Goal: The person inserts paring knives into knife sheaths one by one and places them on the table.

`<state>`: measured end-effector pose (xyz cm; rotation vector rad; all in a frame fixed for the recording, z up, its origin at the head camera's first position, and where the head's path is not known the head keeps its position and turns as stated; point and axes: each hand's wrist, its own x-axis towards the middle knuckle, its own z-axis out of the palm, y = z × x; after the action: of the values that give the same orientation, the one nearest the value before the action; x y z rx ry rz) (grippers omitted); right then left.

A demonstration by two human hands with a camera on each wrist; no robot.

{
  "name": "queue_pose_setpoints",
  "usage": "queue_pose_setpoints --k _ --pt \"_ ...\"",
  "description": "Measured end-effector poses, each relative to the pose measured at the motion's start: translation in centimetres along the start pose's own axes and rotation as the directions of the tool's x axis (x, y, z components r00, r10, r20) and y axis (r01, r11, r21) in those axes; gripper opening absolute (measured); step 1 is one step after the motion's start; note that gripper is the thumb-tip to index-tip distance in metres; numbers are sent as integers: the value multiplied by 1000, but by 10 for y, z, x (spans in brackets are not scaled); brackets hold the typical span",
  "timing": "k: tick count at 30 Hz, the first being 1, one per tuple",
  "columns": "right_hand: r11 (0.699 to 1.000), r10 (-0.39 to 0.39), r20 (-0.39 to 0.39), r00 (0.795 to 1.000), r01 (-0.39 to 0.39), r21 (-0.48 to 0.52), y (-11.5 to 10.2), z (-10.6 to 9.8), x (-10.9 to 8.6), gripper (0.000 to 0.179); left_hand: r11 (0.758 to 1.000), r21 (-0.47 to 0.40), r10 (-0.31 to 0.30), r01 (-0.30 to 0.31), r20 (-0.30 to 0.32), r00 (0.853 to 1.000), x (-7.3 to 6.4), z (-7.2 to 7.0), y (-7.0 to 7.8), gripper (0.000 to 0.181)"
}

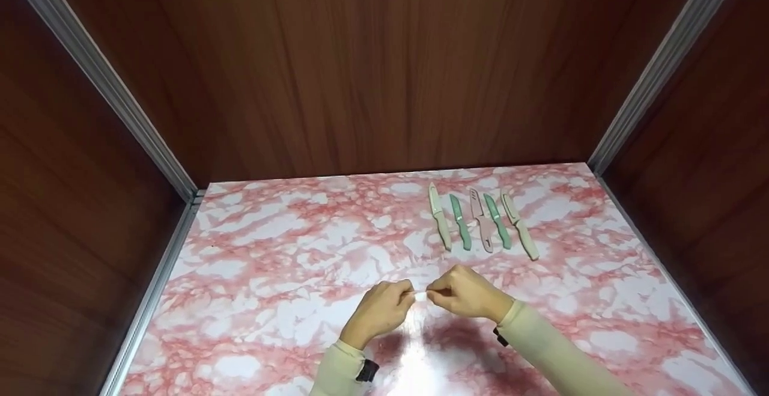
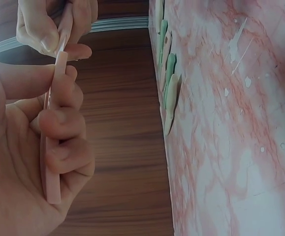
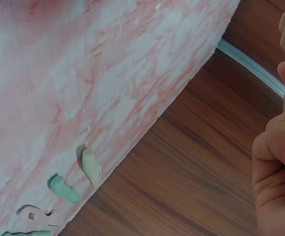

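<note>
Close over the front middle of the table, both hands hold a slim pink knife between them. My left hand wraps its fingers round the flat pink end, the thumb pressed near the tip of that part. Opposite it, my right hand pinches the other end; its fingers hide most of what they grip. A thin pale strip of the knife bridges the small gap between the hands in the head view. In the right wrist view only part of the right hand shows, with fingers curled, at the right edge.
Beyond the hands lies a row of knives: a cream knife, a green knife, a pink knife, another green knife and another cream knife. Brown wooden panels wall the marbled table.
</note>
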<state>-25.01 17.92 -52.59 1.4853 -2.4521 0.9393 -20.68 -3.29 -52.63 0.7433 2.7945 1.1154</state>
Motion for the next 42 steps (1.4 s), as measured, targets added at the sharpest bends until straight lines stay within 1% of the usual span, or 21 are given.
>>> queue_pose_setpoints --k 7,13,16,21,27,34,42 --pt "1000 1 6 1000 -1 -8 -3 -1 3 22 1000 17 12 -12 -19 1000 1 -1 3 20" --pt "1000 -27 13 1000 27 4 -4 3 3 18 999 -33 10 -9 9 1000 -1 2 3 21" --pt "1000 -25 10 1000 25 6 -4 3 2 18 999 -44 6 -6 14 1000 -1 4 2 22" --pt "1000 9 23 1000 -9 8 -4 4 3 20 999 -38 13 -13 8 1000 0 3 2 24" --pt "1000 23 28 999 -23 -2 -4 3 4 18 1000 -11 23 -23 -13 1000 1 3 2 25" --pt "1000 20 31 999 -20 -4 -5 4 7 16 1000 0 19 -19 -21 1000 1 3 1 24" --pt "1000 -1 30 1000 1 -13 -4 6 10 14 1000 4 21 -21 -23 1000 1 3 0 21"
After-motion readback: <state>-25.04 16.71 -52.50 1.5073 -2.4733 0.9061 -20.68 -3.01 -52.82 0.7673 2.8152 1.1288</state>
